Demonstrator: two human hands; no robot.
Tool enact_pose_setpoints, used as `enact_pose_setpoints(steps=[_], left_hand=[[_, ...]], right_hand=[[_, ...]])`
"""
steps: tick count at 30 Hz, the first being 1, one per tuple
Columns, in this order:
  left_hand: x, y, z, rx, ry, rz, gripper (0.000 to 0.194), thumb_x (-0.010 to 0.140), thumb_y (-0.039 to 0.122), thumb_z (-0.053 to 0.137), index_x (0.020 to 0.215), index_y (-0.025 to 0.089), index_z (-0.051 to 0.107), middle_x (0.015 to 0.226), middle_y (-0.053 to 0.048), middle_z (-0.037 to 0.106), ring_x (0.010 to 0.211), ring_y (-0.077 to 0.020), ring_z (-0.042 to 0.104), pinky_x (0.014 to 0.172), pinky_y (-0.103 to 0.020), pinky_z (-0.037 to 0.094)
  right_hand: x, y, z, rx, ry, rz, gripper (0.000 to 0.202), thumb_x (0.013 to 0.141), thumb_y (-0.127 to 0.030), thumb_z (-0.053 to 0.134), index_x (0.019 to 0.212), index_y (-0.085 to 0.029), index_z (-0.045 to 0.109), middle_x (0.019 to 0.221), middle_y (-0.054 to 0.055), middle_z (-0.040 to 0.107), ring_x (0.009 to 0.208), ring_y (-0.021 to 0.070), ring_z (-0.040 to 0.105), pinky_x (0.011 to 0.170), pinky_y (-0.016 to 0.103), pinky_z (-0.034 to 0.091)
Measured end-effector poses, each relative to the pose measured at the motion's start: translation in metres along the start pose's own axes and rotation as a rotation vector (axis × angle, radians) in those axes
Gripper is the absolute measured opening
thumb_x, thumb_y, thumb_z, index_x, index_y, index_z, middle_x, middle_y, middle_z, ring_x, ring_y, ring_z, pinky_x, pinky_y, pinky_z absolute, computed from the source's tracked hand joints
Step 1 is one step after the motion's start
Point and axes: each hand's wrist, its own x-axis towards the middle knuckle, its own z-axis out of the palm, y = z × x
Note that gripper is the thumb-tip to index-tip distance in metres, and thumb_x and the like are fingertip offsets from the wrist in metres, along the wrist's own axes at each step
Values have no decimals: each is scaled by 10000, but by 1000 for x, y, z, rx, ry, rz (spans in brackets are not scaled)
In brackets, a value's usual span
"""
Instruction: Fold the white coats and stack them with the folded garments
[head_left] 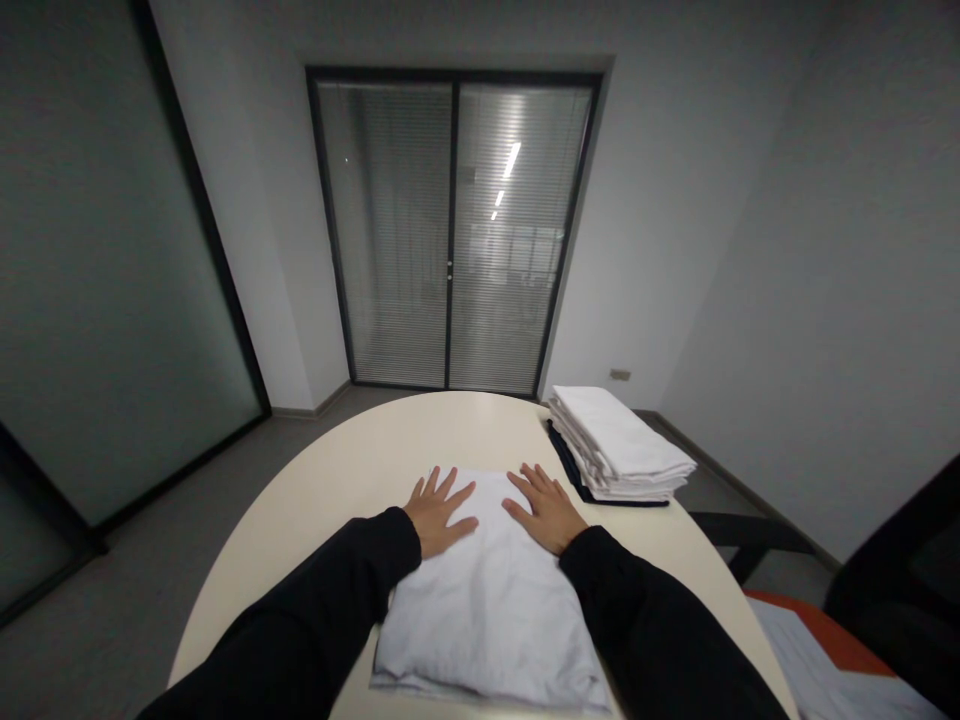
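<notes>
A folded white cloth (491, 620), perhaps a garment, lies flat in front of me with its wide end toward me. My left hand (439, 515) rests on its far left part, palm down with the fingers spread. On the far right part lies my right hand (546, 510), also flat with its fingers apart. Neither hand grips the cloth. Soft creases run down the fabric between my forearms. Beyond my right hand sits a stack of folded white cloths (622, 430) with a dark folded cloth (570, 462) at the bottom.
All the cloth is on a round cream table (315, 500). At the right stands a black chair (900, 570), with white and orange-red material (840, 640) on or beside it. A glass door with blinds (450, 240) is in the far wall.
</notes>
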Motion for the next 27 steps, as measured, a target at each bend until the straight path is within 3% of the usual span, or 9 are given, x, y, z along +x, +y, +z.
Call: enact_pose_setpoints(steps=[3,7,12,18,20,24,27], left_hand=[[7,-13,0,-30,10,-128,656,915,673,154,1475,350,267,1571,-58,114,1419,-384,29,1102,-602,83],[11,-26,3,-2,49,-134,648,913,672,168,1457,352,317,1566,-45,158,1427,-352,51,1120,-567,74],[9,-28,7,19,93,-99,657,908,678,203,1459,339,317,1560,-52,183,1431,-334,74,1124,-558,77],[10,-27,6,103,147,-133,664,909,660,265,1449,284,353,1541,-70,249,1420,-349,142,1117,-575,108],[9,-24,3,133,193,-65,611,932,592,298,1435,254,380,1532,-76,274,1418,-326,169,1123,-549,141],[5,-20,2,114,192,273,564,924,507,398,1430,260,378,1499,-60,349,1366,-253,322,1112,-438,267],[6,-21,4,120,139,318,591,900,542,446,1434,302,363,1487,-47,372,1345,-274,358,1093,-475,286]], right_hand=[[2,5,1,-4,3,78,629,894,-667,311,1418,-331,398,1551,50,227,1434,309,129,1113,584,98],[3,7,-2,-15,3,115,612,913,-644,279,1423,-325,390,1554,46,213,1437,292,124,1112,587,96],[-8,-5,-16,-45,22,-15,602,906,-627,330,1406,-307,424,1556,58,201,1443,279,92,1127,565,28],[-28,-25,-23,24,-242,-204,738,822,-724,406,1460,-375,281,1570,29,114,1440,327,25,1119,594,16],[-28,-26,-20,-2,-259,-204,787,803,-743,414,1472,-361,253,1573,31,98,1440,331,19,1121,591,10],[-19,-21,-11,-43,-191,-198,821,779,-771,410,1471,-354,264,1571,32,130,1441,328,33,1123,584,-4],[-13,-15,-8,-40,-140,-192,809,774,-760,438,1457,-345,310,1565,44,176,1437,331,74,1121,586,21]])
